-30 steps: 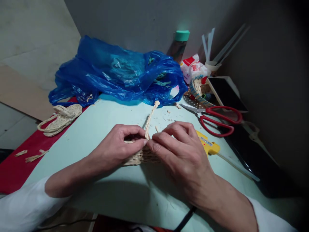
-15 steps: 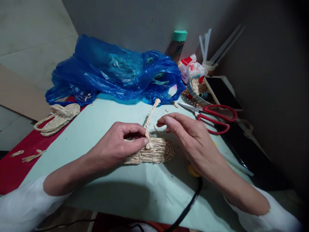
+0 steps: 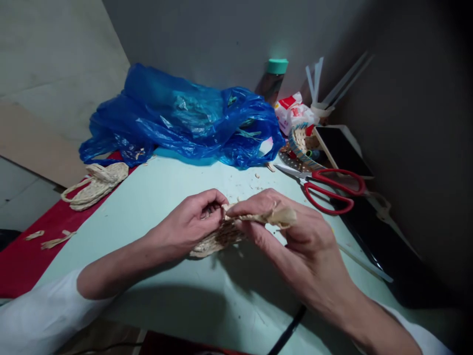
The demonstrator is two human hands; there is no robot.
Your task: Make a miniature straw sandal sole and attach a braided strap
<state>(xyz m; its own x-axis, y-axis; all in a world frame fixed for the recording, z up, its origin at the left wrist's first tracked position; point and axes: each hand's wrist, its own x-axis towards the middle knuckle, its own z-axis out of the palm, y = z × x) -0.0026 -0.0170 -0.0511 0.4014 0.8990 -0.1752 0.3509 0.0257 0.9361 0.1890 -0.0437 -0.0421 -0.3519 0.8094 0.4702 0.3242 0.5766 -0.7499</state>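
Observation:
My left hand (image 3: 188, 219) pinches the edge of a woven straw sole (image 3: 209, 246), which is raised and tilted above the table. Between the thumb and fingers of my right hand (image 3: 299, 241) is a short braided straw strap (image 3: 266, 217), its frayed end pointing right. The strap's other end meets the sole at my left fingertips; how it is joined there is hidden. Both hands are closed and almost touching. A finished-looking woven straw slipper (image 3: 99, 186) with a loop lies on the left.
A blue plastic bag (image 3: 166, 118) lies at the back. Red-handled scissors (image 3: 327, 187), a phone (image 3: 345, 150), a small basket (image 3: 301, 145) and a green-capped bottle (image 3: 273, 79) sit toward the right. Straw scraps (image 3: 57, 240) rest on the red cloth (image 3: 22, 266).
My right hand has moved left and closed on the strap, which now points right instead of standing up. The sole has been lifted and tilted in my left hand. The view has shifted slightly.

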